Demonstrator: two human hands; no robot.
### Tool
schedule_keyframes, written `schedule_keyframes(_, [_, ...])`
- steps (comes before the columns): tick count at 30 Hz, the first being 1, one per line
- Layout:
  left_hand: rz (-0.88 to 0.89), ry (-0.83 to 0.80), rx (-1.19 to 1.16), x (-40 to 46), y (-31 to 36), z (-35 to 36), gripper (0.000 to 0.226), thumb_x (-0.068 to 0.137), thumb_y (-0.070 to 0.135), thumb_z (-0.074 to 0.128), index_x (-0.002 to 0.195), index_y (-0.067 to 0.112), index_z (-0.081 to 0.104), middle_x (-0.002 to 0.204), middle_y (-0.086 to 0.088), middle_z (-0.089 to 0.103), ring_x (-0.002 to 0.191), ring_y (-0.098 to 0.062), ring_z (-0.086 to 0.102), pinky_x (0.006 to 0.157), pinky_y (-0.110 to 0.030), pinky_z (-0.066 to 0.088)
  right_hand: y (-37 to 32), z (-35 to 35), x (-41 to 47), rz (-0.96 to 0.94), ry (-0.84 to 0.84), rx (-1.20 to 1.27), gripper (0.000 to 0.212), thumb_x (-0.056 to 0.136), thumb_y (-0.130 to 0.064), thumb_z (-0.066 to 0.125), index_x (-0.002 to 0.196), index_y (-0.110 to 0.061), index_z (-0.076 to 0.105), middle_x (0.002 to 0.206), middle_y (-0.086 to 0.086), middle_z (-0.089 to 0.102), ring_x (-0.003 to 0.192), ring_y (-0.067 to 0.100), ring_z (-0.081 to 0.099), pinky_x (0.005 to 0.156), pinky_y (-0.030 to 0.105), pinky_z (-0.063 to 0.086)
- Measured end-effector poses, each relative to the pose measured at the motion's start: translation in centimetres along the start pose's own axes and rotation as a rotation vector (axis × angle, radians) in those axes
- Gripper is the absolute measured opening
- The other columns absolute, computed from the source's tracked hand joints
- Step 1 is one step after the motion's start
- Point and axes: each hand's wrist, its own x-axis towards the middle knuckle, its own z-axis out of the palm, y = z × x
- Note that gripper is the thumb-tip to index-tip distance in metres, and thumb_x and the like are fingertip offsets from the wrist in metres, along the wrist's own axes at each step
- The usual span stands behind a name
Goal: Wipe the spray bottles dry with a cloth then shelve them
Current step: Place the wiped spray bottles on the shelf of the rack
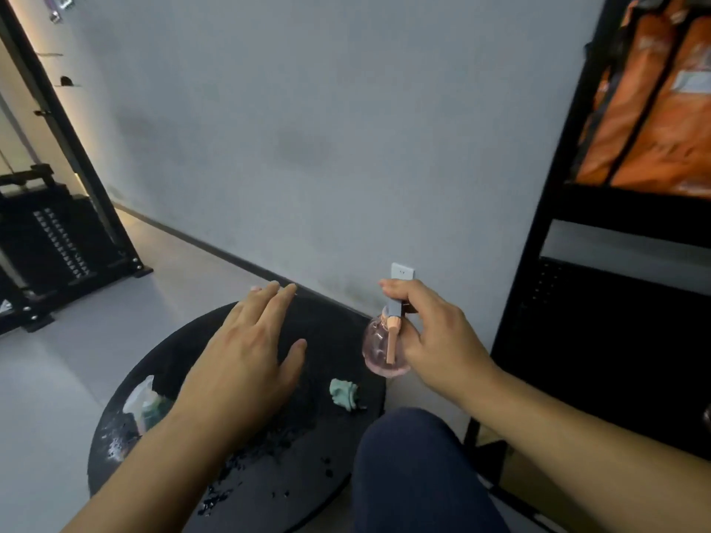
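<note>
- Our right hand [434, 336] is wrapped round the grey spray head of the pink spray bottle [379, 350], thumb over the top, fingers curled behind the neck.
- The bottle hangs upright in that grip, its round clear-pink belly just left of our palm, the peach trigger pointing down across its front.
- It's held off the black round table [319, 467], over the table's far right edge.
- Our left hand [250, 355] is spread flat, fingers straight and slightly fanned, holding nothing; we can't tell whether it touches the tabletop or hovers above it.
- Between our two hands, nearer to us than the bottle, lies the crumpled teal cloth [344, 394] on the table, apart from both hands.
- Left of our left wrist, a second clear spray bottle [144, 403] lies on the table, partly hidden behind our forearm, with something teal at its head.
- Water droplets [115, 444] glint on the tabletop near us from that bottle, and more specks scatter under our left forearm.
- Right of our right hand stands the black shelf [538, 225], well apart from the bottle; orange bags [654, 109] fill its upper level.
- Below our right forearm, our knee [415, 467] in dark blue trousers comes up against the table's near edge.
- Beyond our right thumb, a white wall socket [402, 271] sits low on the grey wall.
</note>
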Motion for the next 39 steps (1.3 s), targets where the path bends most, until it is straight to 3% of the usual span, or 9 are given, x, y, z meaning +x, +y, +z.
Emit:
schedule_keyframes(6, [0.131,-0.003,-0.068,0.8,7.6,0.4,0.077,0.104,0.05,0.055,0.169,0.034,0.017,0.176,0.01,0.02,0.162,-0.011,0.016,0.129,-0.034,0.021,2.3,-7.2,-4.1,0.074,0.103,-0.049,0.045,0.095,-0.005,0.06,0.133,-0.029,0.055,0.136,-0.021,0.052,0.117,-0.024,0.041,0.095,-0.004,0.029])
schedule_keyframes(14, [0.329,-0.071,-0.135,2.5,17.0,4.1,0.078,0.105,0.051,0.054,0.169,0.035,0.011,0.177,0.011,0.013,0.162,-0.009,0.01,0.123,-0.023,0.007,7.5,-15.8,-8.8,0.231,0.22,-0.105,0.043,0.096,-0.008,0.06,0.132,-0.032,0.056,0.14,-0.016,0.054,0.125,-0.008,0.046,0.086,-0.005,0.034])
schedule_keyframes(16, [0.354,-0.092,-0.151,2.9,19.0,5.2,0.078,0.105,0.05,0.054,0.169,0.036,0.011,0.177,0.011,0.012,0.162,-0.009,0.01,0.121,-0.022,0.006,9.1,-17.5,-9.6,0.259,0.251,-0.111,0.043,0.095,-0.008,0.061,0.13,-0.034,0.057,0.14,-0.016,0.054,0.128,-0.006,0.046,0.093,0.0,0.037])
schedule_keyframes(19, [0.394,-0.114,-0.168,3.5,22.0,6.8,0.078,0.106,0.052,0.052,0.169,0.038,0.007,0.176,0.014,0.009,0.162,-0.007,0.009,0.118,-0.019,0.005,11.8,-19.8,-10.5,0.294,0.294,-0.13,0.045,0.095,-0.005,0.061,0.127,-0.035,0.058,0.14,-0.015,0.055,0.131,-0.003,0.046,0.109,0.02,0.041])
schedule_keyframes(23, [0.451,-0.158,-0.198,4.6,25.4,9.4,0.077,0.106,0.05,0.053,0.168,0.038,0.01,0.176,0.015,0.012,0.161,-0.007,0.011,0.121,-0.021,0.009,15.3,-22.2,-11.5,0.359,0.357,-0.142,0.041,0.095,-0.005,0.062,0.127,-0.031,0.059,0.14,-0.013,0.055,0.131,0.003,0.049,0.108,0.034,0.047])
schedule_keyframes(28, [0.509,-0.212,-0.223,6.0,29.1,12.4,0.076,0.106,0.048,0.053,0.169,0.035,0.012,0.176,0.014,0.014,0.162,-0.006,0.008,0.122,-0.021,0.009,19.6,-24.1,-12.5,0.437,0.388,-0.174,0.04,0.096,-0.005,0.06,0.128,-0.03,0.058,0.141,-0.014,0.054,0.129,0.005,0.051,0.096,0.02,0.05])
schedule_keyframes(32, [0.544,-0.248,-0.233,7.1,31.2,14.5,0.076,0.105,0.049,0.054,0.168,0.035,0.015,0.174,0.013,0.018,0.161,-0.007,0.012,0.125,-0.024,0.012,22.7,-24.9,-13.0,0.527,0.402,-0.219,0.043,0.097,-0.007,0.059,0.132,-0.032,0.056,0.14,-0.012,0.055,0.127,0.007,0.053,0.097,0.018,0.045])
schedule_keyframes(37, [0.569,-0.26,-0.24,8.1,32.5,16.0,0.076,0.104,0.049,0.054,0.168,0.038,0.015,0.174,0.014,0.019,0.161,-0.008,0.015,0.127,-0.028,0.018,25.2,-25.4,-12.8,0.595,0.406,-0.248,0.046,0.095,-0.009,0.058,0.133,-0.034,0.054,0.125,-0.006,0.065,0.095,0.009,0.066,0.073,0.012,0.049])
schedule_keyframes(39, [0.572,-0.256,-0.236,8.4,32.7,16.4,0.075,0.105,0.049,0.055,0.168,0.038,0.015,0.174,0.015,0.019,0.16,-0.008,0.016,0.126,-0.026,0.018,25.9,-25.4,-12.6,0.599,0.412,-0.255,0.045,0.095,-0.011,0.059,0.133,-0.035,0.053,0.127,-0.006,0.065,0.093,0.01,0.068,0.074,0.017,0.054])
